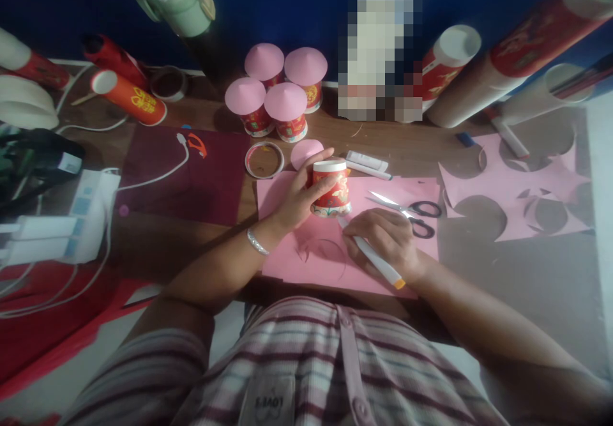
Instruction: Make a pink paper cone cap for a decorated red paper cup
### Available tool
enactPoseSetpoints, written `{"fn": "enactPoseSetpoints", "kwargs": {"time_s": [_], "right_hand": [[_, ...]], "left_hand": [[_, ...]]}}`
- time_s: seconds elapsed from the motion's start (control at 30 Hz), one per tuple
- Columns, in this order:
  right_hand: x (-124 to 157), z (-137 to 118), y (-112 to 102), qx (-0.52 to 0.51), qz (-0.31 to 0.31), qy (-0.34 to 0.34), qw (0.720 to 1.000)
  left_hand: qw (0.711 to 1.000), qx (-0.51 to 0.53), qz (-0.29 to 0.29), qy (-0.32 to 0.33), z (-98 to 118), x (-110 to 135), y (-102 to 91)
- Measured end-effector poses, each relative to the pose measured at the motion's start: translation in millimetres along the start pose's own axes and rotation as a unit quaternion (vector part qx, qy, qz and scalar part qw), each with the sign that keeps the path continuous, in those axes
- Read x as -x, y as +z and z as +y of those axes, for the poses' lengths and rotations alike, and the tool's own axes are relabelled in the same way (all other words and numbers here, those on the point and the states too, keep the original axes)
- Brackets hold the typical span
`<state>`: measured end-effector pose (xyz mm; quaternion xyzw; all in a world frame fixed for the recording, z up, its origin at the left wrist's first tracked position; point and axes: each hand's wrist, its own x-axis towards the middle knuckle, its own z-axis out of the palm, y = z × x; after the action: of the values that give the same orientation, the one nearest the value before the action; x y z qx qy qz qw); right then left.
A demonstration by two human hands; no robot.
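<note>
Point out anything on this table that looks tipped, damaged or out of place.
One red paper cup lies on its side at far left, while the four pink-capped cups stand upright. The pink sheet at right is riddled with round cut-out holes. The scissors lie open beside the right hand.

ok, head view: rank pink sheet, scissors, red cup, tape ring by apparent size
1. pink sheet, by far the largest.
2. scissors, next longest, though thin.
3. red cup in the left hand and tape ring: about alike in width. The ring lies farther from the camera, so I won't rank them.
</note>
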<state>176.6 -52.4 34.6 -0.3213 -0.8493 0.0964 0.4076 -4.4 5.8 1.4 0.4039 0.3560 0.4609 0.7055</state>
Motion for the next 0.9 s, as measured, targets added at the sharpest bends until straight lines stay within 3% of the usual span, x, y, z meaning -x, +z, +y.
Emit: {"fn": "enactPoseSetpoints", "kwargs": {"time_s": [0.53,0.9], "right_hand": [[1.1,2.1,-3.3,-0.035,-0.011,-0.033,0.999],[0.7,3.7,-2.0,-0.015,0.019,-0.027,0.999]], "left_hand": [[1.0,0.014,0.003,-0.015,-1.0,-0.9,-1.5],[0.997,0.07,-0.009,-0.021,2.6,-1.3,-3.0]]}}
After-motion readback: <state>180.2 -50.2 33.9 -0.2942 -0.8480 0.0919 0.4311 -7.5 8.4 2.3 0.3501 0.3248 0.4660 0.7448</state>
